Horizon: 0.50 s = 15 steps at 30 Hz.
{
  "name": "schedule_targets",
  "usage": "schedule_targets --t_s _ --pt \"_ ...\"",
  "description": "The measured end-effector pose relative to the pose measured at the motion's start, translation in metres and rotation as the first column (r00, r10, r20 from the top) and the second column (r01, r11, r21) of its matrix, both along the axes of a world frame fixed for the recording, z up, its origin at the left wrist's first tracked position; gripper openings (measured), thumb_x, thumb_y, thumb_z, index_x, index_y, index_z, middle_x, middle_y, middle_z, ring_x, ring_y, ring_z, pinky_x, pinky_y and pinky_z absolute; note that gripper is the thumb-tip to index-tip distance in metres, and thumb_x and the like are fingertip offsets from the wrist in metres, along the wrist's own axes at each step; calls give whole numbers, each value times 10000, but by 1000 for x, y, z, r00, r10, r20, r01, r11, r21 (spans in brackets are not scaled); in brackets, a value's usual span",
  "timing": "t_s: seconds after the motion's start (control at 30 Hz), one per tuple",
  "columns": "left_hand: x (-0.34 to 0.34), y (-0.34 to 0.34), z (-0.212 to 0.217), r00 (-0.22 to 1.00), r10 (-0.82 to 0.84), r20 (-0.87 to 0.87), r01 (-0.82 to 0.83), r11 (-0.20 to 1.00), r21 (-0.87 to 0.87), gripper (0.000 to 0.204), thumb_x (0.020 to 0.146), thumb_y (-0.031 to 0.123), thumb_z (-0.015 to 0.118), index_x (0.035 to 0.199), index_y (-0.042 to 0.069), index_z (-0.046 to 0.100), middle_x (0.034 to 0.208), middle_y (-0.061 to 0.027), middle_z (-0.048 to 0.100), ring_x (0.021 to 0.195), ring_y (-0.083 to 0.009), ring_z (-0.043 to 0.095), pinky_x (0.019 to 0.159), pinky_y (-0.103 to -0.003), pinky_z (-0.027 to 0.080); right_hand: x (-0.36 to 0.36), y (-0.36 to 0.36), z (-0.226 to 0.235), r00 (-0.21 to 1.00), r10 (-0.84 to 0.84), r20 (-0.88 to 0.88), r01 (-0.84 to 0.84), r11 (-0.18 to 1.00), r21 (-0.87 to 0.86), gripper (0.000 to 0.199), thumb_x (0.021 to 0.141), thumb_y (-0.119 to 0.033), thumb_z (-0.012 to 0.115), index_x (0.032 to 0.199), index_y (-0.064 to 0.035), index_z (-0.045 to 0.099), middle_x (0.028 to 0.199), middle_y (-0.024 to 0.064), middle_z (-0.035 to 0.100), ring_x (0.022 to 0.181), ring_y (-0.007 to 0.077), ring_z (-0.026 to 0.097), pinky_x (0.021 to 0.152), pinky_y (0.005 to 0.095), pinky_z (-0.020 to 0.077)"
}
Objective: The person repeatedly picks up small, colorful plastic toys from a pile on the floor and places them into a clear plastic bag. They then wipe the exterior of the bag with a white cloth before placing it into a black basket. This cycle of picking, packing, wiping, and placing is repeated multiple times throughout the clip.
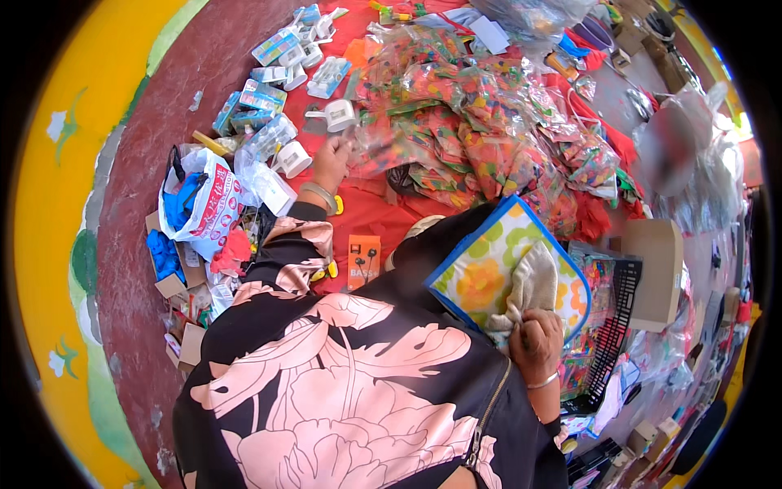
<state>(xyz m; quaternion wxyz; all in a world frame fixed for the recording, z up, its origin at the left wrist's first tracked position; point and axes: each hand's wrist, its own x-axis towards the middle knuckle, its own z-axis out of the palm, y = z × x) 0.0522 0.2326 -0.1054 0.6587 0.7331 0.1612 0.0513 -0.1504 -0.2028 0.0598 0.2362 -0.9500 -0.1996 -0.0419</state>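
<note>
My left hand (331, 165) is closed at the near left edge of the plastic bag pile, pinching a see-through plastic bag (391, 153) with small colourful pieces in it; this bag is smeared by motion. White plastic handled items (292, 159) lie just left of that hand. Over my leg, my right hand (538, 342) is closed around a bunched beige cloth (533, 281). Beneath the cloth spreads a flowered square pad (471, 281) with blue edging.
A large heap of see-through bags of colourful pieces (489, 122) covers the red cloth (346, 224). Boxed goods (261, 96) and a white shopping bag (216, 196) stand left. An orange earphone package (363, 261) lies nearby. At right are a black basket (623, 297) and cardboard box (652, 273).
</note>
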Motion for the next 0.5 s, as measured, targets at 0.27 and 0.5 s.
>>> schedule_targets --t_s 0.27,0.5 --pt "-6 -40 130 980 -31 195 157 723 -673 184 945 157 485 1094 78 561 961 -28 657 756 -116 643 478 -201 475 -11 2 0 938 -63 342 16 990 141 212 667 67 571 835 -56 609 979 145 657 729 293 640 604 361 500" --pt "-10 -95 177 914 -140 380 404 395 -825 197 962 193 445 1123 123 533 1030 -18 629 849 -149 630 565 -249 503 -20 -20 68 909 -304 284 212 926 313 227 668 59 576 864 -43 630 716 105 603 602 248 595 556 305 471"
